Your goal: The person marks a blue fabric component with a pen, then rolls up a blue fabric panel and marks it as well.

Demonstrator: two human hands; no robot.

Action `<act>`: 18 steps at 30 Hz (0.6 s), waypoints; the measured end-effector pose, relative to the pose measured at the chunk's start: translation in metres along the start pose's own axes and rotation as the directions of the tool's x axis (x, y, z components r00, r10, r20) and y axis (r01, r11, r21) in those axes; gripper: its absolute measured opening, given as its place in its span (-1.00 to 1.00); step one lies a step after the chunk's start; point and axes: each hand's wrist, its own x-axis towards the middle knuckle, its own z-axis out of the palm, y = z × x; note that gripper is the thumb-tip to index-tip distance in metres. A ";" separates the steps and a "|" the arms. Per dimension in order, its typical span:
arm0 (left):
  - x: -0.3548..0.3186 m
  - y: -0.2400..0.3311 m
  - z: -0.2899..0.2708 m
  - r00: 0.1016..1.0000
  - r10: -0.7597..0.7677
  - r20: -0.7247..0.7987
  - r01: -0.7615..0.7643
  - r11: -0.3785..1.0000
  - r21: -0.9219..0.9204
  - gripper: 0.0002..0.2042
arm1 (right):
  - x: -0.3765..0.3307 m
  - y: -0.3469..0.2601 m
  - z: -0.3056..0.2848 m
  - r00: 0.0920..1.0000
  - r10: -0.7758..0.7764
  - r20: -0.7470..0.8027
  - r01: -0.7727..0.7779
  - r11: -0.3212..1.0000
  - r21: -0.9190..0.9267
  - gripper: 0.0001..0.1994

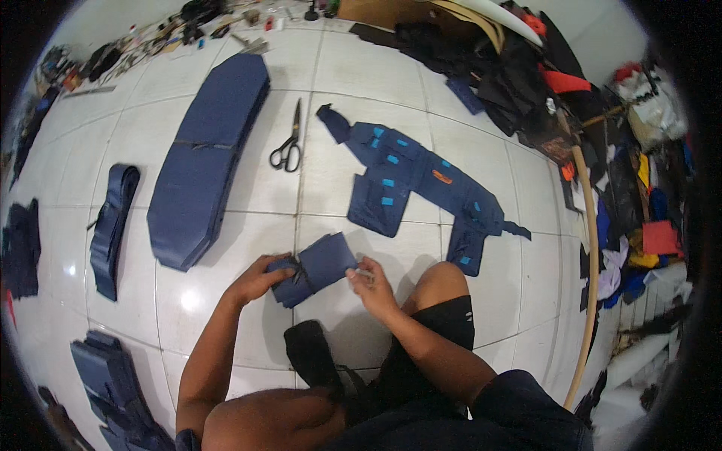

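A small stack of navy fabric pieces (pixel 328 258), tied round with a dark strip, is in front of me, just above the floor or on it; I cannot tell which. My left hand (pixel 265 278) grips its left end, thumb on top near the tie. At the stack's right corner, my right hand (pixel 372 287) has its fingers pinched together, with something small and pale at the fingertips that is too small to name. Beyond the hands lie black-handled scissors (pixel 287 146) and a flat navy fabric piece with pockets, blue tabs and an orange patch (pixel 421 174).
A large tied stack of long navy panels (pixel 201 165) lies at the left, beside a folded navy bundle (pixel 114 229). More navy bundles (pixel 113 379) are at the lower left. A wooden pole (pixel 591 255) and piled fabric scraps (pixel 650 240) line the right side.
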 end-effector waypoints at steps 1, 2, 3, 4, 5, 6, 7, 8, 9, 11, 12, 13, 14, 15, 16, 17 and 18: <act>0.000 -0.003 0.002 1.000 -0.011 0.026 0.014 0.993 -0.115 -0.29 | -0.002 0.005 0.000 0.999 -0.047 -0.008 0.048 0.998 0.045 -0.18; -0.002 -0.006 0.004 1.000 0.005 0.024 -0.001 0.986 -0.164 -0.31 | -0.001 0.005 0.003 0.996 -0.085 -0.007 0.085 0.996 -0.016 -0.17; -0.003 -0.009 0.007 0.999 0.020 0.025 -0.014 0.977 -0.211 -0.33 | -0.001 0.004 0.004 0.993 -0.120 -0.008 0.119 0.990 -0.078 -0.16; -0.002 -0.011 0.011 0.999 0.035 0.028 -0.027 0.966 -0.258 -0.35 | -0.001 0.003 0.004 0.988 -0.153 -0.009 0.150 0.979 -0.140 -0.15; -0.008 -0.006 0.014 1.000 -0.008 -0.022 0.002 0.965 -0.264 -0.38 | -0.006 -0.013 0.006 0.990 -0.138 -0.018 0.132 0.972 -0.196 -0.16; -0.011 -0.006 0.015 1.000 0.001 -0.030 -0.009 0.961 -0.278 -0.38 | -0.006 -0.025 0.010 0.988 -0.154 -0.013 0.146 0.957 -0.252 -0.19; -0.014 -0.006 0.016 0.999 0.009 -0.038 -0.020 0.956 -0.292 -0.38 | -0.005 -0.035 0.013 0.986 -0.168 -0.008 0.158 0.938 -0.307 -0.21; -0.016 -0.007 0.017 0.999 0.022 -0.044 -0.034 0.951 -0.308 -0.38 | -0.003 -0.039 0.014 0.983 -0.184 -0.004 0.170 0.916 -0.364 -0.24; -0.016 -0.008 0.019 0.996 0.079 -0.048 -0.089 0.954 -0.285 -0.39 | -0.002 -0.039 0.014 0.983 -0.185 -0.013 0.169 0.922 -0.349 -0.26; -0.013 -0.012 0.020 0.994 0.101 -0.039 -0.108 0.958 -0.266 -0.39 | 0.000 -0.037 0.012 0.983 -0.184 -0.023 0.167 0.932 -0.323 -0.29; -0.012 -0.014 0.021 0.993 0.110 -0.036 -0.116 0.958 -0.261 -0.39 | 0.001 -0.035 0.011 0.978 -0.208 -0.022 0.190 0.928 -0.321 -0.30; -0.014 -0.017 0.022 0.991 0.127 -0.029 -0.131 0.955 -0.267 -0.38 | 0.002 -0.032 0.011 0.973 -0.231 -0.021 0.213 0.924 -0.319 -0.32; -0.014 -0.015 0.023 0.992 0.125 -0.021 -0.126 0.957 -0.262 -0.38 | 0.001 -0.032 0.012 0.968 -0.252 -0.015 0.235 0.920 -0.315 -0.33; -0.016 -0.013 0.024 0.992 0.123 -0.014 -0.122 0.958 -0.258 -0.38 | 0.001 -0.031 0.010 0.966 -0.257 -0.013 0.239 0.915 -0.324 -0.34; -0.016 -0.013 0.025 0.993 0.121 -0.006 -0.118 0.960 -0.255 -0.38 | 0.002 -0.030 0.007 0.965 -0.262 -0.009 0.244 0.911 -0.333 -0.34; -0.015 -0.013 0.023 0.995 0.098 -0.006 -0.097 0.969 -0.226 -0.37 | 0.004 -0.033 0.006 0.962 -0.273 -0.006 0.255 0.905 -0.341 -0.35; -0.014 -0.016 0.021 0.997 0.076 -0.006 -0.076 0.977 -0.198 -0.35 | 0.004 -0.031 0.007 0.963 -0.269 0.000 0.254 0.909 -0.329 -0.34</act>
